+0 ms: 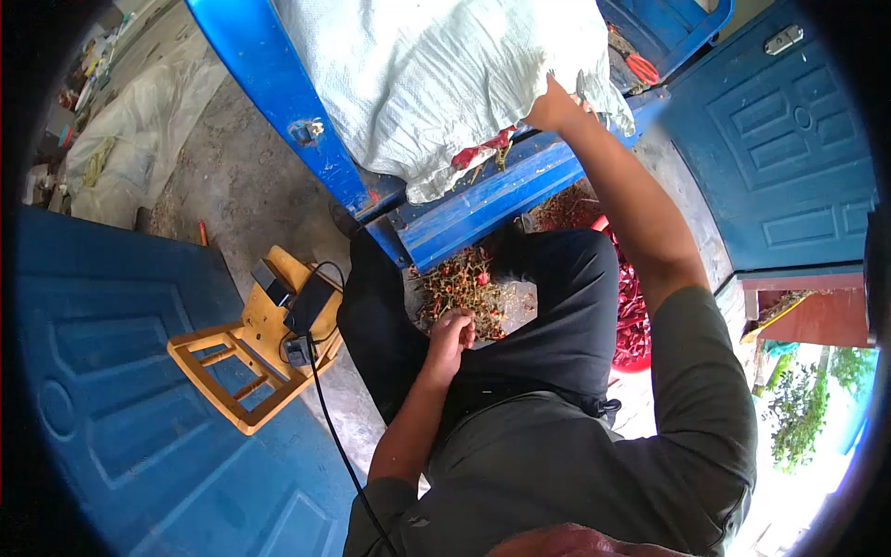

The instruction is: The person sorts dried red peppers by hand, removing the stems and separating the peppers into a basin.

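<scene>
My right hand grips the edge of a white woven sack that lies on a blue metal frame. Its fingers are partly hidden by the cloth. Some red, dried-looking pieces show under the sack's lower edge. My left hand rests over my lap with its fingers curled; what they hold, if anything, is too small to make out. Below the frame, between my legs, stems and red bits are heaped on the floor.
A small wooden chair with black devices and a cable stands at the left. Beside my right leg is a red basin of red pieces. Red-handled scissors lie at the upper right. Blue doors flank the scene.
</scene>
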The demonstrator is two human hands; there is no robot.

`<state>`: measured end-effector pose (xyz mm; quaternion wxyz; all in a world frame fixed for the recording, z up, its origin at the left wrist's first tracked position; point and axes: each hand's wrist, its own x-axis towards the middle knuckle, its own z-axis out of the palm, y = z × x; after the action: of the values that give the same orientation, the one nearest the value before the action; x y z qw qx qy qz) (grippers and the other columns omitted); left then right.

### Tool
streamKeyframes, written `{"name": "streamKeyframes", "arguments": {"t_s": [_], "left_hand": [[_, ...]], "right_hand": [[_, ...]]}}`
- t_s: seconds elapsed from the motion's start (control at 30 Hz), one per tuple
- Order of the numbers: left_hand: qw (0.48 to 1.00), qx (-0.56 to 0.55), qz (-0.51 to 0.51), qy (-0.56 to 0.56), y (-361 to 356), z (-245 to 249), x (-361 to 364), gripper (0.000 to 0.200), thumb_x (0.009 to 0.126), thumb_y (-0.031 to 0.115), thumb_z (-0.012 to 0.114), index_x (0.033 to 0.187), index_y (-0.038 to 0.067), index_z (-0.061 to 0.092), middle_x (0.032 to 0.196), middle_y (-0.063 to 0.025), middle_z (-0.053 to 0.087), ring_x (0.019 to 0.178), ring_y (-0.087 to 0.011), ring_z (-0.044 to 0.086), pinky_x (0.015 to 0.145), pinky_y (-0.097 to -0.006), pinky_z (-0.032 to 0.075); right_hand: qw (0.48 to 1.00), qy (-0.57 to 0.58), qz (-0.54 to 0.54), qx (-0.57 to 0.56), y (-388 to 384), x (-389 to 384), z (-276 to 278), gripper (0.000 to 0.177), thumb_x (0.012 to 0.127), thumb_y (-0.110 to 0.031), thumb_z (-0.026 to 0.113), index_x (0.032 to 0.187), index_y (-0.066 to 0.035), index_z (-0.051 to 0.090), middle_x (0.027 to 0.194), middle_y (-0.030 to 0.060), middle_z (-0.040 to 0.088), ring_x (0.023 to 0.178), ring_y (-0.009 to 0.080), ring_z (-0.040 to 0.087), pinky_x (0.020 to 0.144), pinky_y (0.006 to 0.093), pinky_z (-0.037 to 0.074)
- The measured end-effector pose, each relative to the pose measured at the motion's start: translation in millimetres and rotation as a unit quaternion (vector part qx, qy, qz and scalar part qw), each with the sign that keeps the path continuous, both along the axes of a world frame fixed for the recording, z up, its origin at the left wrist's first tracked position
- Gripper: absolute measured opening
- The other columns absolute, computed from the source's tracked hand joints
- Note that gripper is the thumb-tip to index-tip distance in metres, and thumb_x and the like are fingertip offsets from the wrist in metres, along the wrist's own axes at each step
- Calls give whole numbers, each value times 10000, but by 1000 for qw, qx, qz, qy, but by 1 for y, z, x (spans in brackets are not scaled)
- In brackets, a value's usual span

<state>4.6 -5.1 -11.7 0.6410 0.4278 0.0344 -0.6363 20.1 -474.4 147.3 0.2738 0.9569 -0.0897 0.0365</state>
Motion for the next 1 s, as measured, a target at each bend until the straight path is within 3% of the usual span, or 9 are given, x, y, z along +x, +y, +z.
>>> {"name": "streamKeyframes", "arguments": {"t_s": [0.03,0.2,0.3,0.43,0.67,0.77,0.87,0.93,1.0], "left_hand": [[1000,0,1,0,1,1,-1,145,934,125,570,1029,29,623,777,-19,592,611,-118,569,516,-269,464],[1000,11,-2,-5,4,5,-2,147,935,132,571,1026,33,630,779,-10,593,617,-107,565,521,-260,460],[1000,-1,-4,-5,6,4,-3,145,935,134,571,1025,38,633,780,-8,592,623,-102,559,528,-254,458],[1000,-5,-5,-10,7,5,-3,136,933,131,576,1022,45,633,784,-7,591,630,-106,557,535,-259,456],[1000,2,15,-6,14,9,-4,125,929,125,574,1018,51,620,788,-12,588,645,-115,562,553,-267,458],[1000,4,18,-2,14,6,-4,114,926,123,576,1003,53,622,786,-12,589,640,-116,564,545,-269,457],[1000,10,25,-2,9,5,-7,112,936,119,582,998,31,615,723,-16,583,556,-104,549,481,-254,445],[1000,10,19,-7,7,4,-7,110,937,116,580,995,31,617,722,-16,583,558,-104,550,483,-253,445],[1000,11,14,-10,7,3,-6,108,937,114,578,991,30,619,720,-16,582,559,-103,551,484,-252,446]], "right_hand": [[902,-232,-183,314,28,0,16,304,848,-331,638,925,-53,733,887,186,706,896,379,659,791,460,518],[835,-216,-202,463,150,-34,65,267,830,-158,712,1082,-72,689,877,164,675,761,329,659,681,388,531],[848,-315,-58,422,190,-34,43,306,784,-115,758,1084,-107,696,978,105,663,806,308,667,702,379,540],[876,-301,-31,375,204,-19,35,311,792,-110,757,1095,-145,698,1137,61,627,945,289,669,775,396,554],[853,-304,-24,423,192,-1,13,271,836,-163,713,1107,-170,696,1089,63,649,922,284,675,767,389,553],[777,-341,-45,527,193,-2,11,261,893,-160,683,1148,-104,676,1062,68,688,910,235,688,755,366,545],[641,-391,-13,660,187,-5,5,268,955,-155,637,1199,-47,651,1062,57,708,890,160,689,704,312,533],[493,-403,-44,770,188,-11,27,272,987,-158,606,1231,-45,641,1088,41,694,892,121,682,674,263,522],[484,-412,-69,769,185,-18,33,270,987,-160,605,1233,-57,645,1078,37,687,864,121,688,660,238,515]]}}
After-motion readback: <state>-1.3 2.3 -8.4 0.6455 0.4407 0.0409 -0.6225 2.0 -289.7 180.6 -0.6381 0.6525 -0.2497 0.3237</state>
